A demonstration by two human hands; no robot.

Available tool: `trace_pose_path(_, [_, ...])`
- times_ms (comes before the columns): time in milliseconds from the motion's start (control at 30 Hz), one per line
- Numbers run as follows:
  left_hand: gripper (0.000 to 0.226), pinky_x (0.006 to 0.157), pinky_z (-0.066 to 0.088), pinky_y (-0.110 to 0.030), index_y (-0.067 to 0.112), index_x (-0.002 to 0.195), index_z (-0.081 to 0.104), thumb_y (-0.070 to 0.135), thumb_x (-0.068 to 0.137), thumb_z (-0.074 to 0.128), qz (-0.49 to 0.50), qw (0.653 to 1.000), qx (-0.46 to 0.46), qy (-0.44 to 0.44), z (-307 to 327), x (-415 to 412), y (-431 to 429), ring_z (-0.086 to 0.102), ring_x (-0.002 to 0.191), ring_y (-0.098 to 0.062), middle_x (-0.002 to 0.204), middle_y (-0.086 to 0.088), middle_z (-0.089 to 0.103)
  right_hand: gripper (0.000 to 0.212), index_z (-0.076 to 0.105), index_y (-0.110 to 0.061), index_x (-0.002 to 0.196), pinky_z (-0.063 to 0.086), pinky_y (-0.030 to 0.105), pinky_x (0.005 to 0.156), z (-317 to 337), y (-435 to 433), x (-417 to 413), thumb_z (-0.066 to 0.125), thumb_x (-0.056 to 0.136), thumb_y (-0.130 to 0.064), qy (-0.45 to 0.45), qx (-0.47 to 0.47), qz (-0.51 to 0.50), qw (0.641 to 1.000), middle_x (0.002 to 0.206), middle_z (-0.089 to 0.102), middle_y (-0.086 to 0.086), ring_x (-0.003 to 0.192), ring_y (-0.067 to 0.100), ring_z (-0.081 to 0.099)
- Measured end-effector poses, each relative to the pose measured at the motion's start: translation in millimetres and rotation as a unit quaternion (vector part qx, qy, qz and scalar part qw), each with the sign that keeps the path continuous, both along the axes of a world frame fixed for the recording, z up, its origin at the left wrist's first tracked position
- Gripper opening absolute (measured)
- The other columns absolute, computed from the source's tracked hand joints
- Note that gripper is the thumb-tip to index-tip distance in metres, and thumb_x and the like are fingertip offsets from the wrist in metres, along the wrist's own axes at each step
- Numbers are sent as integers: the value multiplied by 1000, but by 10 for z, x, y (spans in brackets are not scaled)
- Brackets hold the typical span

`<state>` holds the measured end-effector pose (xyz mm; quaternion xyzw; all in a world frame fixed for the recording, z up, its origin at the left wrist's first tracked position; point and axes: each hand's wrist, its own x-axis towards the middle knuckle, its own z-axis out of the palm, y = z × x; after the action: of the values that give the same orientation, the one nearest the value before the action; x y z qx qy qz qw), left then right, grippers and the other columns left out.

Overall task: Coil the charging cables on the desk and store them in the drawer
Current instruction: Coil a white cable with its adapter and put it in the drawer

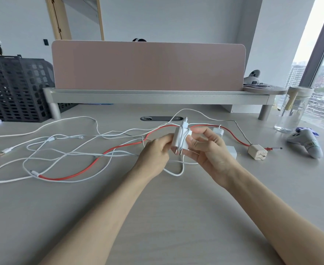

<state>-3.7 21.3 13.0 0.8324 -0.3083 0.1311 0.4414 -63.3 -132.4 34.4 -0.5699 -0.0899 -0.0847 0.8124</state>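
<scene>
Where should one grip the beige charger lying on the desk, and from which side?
Pinch the beige charger across its flat side faces, coming from above: it lies on the desk, prongs pointing to the near right, and the red cable passes along its far edge.

The desk is smooth and matt. The white charger is smooth, slightly shiny plastic. The white cables and the red cable look like smooth plastic. The beige charger on the right is matt plastic with shiny metal prongs. Far right, the jar is clear glass. Far left, the black basket is plastic. The long shelf looks like dull metal.
</scene>
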Motion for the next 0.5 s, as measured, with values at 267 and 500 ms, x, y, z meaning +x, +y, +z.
trace_pose_path(267, [17,72,49,-38,24,109,50,20,98,38,14,973,216,-81,0,-210,-35,60,85,-27,94,7,65,16,61,-14,94,58,27,73,-29,-73,68,65,90,0,10,67,-126,990,66,65,-4,65,10,67])
trace_pose_path(500, [30,54,28,-32,15,79,51,36,99,43,29,933,251,-258,94,-264,-83,58,75,-32,75,1,52,12,63,-12,89,57,26,67,-37,-248,152,72,86,-3,-35,-60,-253,965,87,70,6,73,15,69])
